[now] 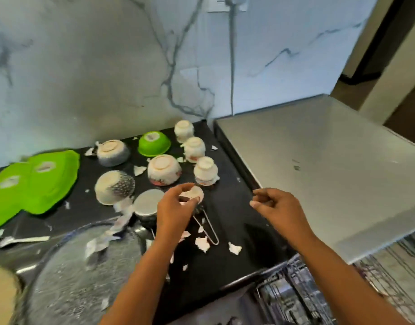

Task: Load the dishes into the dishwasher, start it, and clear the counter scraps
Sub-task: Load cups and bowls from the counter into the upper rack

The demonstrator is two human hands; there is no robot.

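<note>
Item: your left hand (pixel 176 207) is pinching a small white dish (pixel 194 194) mid-desk (pixel 232 202), just above a wire strainer (pixel 207 227). Your right hand (pixel 276 207) is hovering nearby, loosely curled and holding nothing. Upturned bowls (pixel 164 168) and white scraps (pixel 234 248) are lying around. The dishwasher rack (pixel 295 292) is showing at lower right.

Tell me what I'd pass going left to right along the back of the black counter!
Green plates → upside-down bowl with grey sides → upside-down green bowl → upside-down white cup → big shiny grey surface.
</note>
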